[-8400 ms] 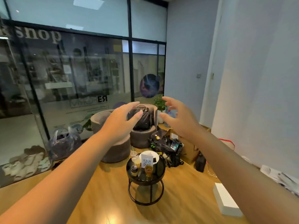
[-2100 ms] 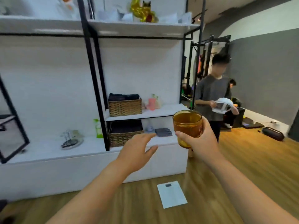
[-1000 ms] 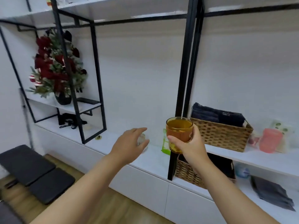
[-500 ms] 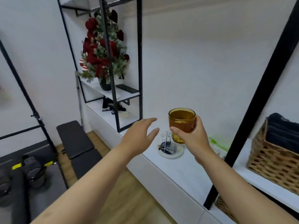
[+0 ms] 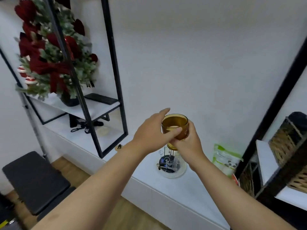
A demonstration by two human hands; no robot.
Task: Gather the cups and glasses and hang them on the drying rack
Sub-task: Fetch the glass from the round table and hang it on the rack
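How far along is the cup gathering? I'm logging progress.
Done: nothing hangs on the small wire drying rack yet. In hand: the amber glass cup, upright, gripped by the left hand and right hand above the rack. Left: inverting and hanging it.

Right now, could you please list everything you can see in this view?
Glass: one, amber, held upright above the rack.
Drying rack: one, thin wire pegs on a clear round tray, on the white counter.
Flower arrangement: one, red and green, upper left shelf.
Pouch: one, green and white, right of the rack.
Wicker baskets: two, brown, far right shelves.
Pads: dark, on the floor at left.
Left hand: grip on the glass's side.
Right hand: grip around its base.
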